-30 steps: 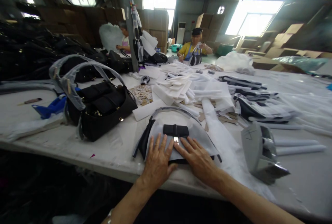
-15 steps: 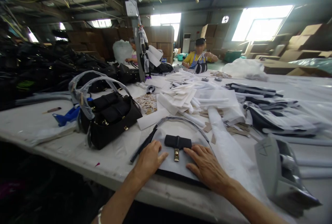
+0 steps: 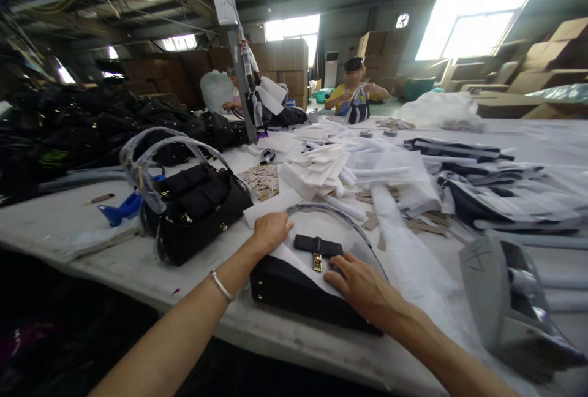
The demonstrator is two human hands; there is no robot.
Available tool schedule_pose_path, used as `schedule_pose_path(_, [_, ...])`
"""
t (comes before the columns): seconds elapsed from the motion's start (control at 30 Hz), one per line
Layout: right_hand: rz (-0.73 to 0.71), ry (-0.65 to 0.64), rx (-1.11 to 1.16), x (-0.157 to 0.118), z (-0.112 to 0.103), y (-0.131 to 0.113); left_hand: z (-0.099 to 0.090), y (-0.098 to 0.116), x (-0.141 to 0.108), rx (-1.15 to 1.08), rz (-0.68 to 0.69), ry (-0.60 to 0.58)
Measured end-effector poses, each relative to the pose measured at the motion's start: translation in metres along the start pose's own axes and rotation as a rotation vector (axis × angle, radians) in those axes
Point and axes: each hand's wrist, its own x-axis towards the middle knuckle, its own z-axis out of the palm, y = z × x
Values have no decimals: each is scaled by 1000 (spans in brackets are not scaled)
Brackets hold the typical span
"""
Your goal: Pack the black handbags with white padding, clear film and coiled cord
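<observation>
At the left of the frame a slim tool point(image 3: 98, 198) and a blue piece point(image 3: 122, 210) lie on the counter point(image 3: 41, 225); a sharp tip, if the tool has one, could scratch leather pushed against it. Nearer the middle stands an upright bag point(image 3: 202, 228), close enough to be bumped by a sweep of the left forearm. The left hand point(image 3: 271, 230) is curled in at the upper left of the flat bag point(image 3: 298, 291), its fingertips hidden, so one cannot tell what it pinches. That bag lies at lower centre, its dark base along the counter's front edge; a tug toward the body could tip it off. A white sheet point(image 3: 287, 253) covers its front; uneven tension might wrinkle or tear it around the flap point(image 3: 305, 242) and gold clasp point(image 3: 317, 262), and hard metal could mark what it rubs. The right hand point(image 3: 361, 280) rests with bent fingers just beside the clasp; whether it grips the sheet is unclear. Toward the lower right, a grey dispenser point(image 3: 482, 299) stands near the right forearm, which could knock it by swinging outward.
</observation>
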Motion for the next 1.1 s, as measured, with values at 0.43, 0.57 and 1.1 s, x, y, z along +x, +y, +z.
schedule_pose_path(0.43, [-181, 342, -101, -14, 52, 14, 19, -16, 13, 123, 139, 65])
schedule_pose_path(0.57, [-177, 255, -148, -10, 41, 7, -13, 11, 2, 149, 379, 133])
schedule_pose_path(1.1, [3, 98, -142, -9, 58, 10, 87, -11, -76, -95, 539, 241])
